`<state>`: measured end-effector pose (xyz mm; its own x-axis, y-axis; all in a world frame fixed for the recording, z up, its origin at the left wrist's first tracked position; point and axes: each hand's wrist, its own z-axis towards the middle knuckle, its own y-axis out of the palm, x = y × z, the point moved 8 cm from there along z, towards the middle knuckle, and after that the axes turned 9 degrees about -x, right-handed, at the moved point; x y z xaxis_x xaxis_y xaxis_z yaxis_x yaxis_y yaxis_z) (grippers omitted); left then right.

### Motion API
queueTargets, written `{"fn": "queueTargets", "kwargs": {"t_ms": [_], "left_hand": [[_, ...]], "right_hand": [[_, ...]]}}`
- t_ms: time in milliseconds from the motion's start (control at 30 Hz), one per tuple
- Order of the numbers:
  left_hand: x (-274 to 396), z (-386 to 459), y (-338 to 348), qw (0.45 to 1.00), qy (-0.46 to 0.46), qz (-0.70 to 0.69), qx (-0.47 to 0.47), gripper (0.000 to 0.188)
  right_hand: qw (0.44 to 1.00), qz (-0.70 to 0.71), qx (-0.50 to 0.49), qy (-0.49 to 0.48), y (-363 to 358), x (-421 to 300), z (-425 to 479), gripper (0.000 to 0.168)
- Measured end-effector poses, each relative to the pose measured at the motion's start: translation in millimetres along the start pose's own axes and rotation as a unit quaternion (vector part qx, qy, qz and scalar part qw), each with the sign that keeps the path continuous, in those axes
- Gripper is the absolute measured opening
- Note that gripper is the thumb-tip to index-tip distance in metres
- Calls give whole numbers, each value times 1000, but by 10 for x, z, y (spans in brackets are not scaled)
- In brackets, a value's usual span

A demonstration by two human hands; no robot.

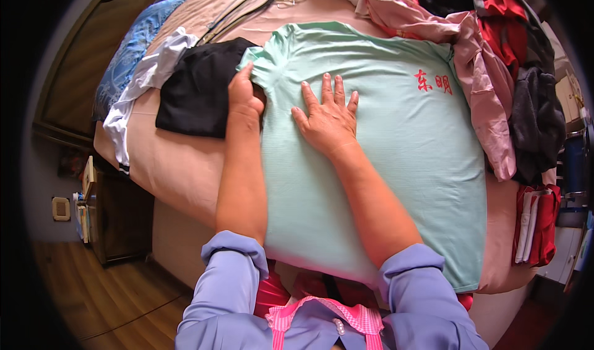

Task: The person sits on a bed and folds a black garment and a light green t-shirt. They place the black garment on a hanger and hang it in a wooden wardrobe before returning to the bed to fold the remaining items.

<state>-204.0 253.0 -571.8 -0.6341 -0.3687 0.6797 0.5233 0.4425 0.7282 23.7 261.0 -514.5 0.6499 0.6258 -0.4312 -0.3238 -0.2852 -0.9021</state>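
Note:
A mint-green T-shirt [380, 178] lies spread on the bed with its collar away from me. Red writing is on its chest at the right, and its hem hangs over the near edge of the bed. My left hand [246, 90] holds the short sleeve [260, 62] on the left, thumb on top; the other fingers are mostly hidden under the cloth. Palm down with fingers spread, my right hand [328, 111] presses on the upper left of the shirt front. Just left of my left hand is a folded black garment [199, 90].
Beside the black garment trails a white garment [144, 78]. Clothes hangers [250, 9] lie at the back. Pink clothing [487, 85] and a dark grey garment [538, 118] are heaped at right, with folded red-and-white clothing [538, 225] nearer. A dark cabinet [123, 206] stands left of the bed.

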Motion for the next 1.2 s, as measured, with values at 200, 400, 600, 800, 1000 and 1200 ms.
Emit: {"fn": "queueTargets", "kwargs": {"t_ms": [200, 400, 600, 800, 1000, 1200], "left_hand": [[381, -203, 228, 963, 215, 139, 80, 15], [-48, -842, 1584, 699, 230, 594, -326, 42], [-201, -770, 1319, 593, 193, 744, -240, 77], [-378, -722, 1058, 476, 50, 857, -192, 73], [-409, -632, 948, 510, 47, 827, -233, 56], [-277, -640, 979, 641, 27, 727, -246, 49]], "right_hand": [[998, 11, -9, -57, 24, -83, 79, 54], [987, 124, 73, -71, -121, 78, 175, 35], [858, 468, 212, 9, -250, 523, 195, 28], [739, 638, 214, 22, -255, 688, 258, 24], [826, 512, 233, -18, -539, 801, 601, 30], [982, 146, -101, -69, -375, 659, 1584, 53]]}}
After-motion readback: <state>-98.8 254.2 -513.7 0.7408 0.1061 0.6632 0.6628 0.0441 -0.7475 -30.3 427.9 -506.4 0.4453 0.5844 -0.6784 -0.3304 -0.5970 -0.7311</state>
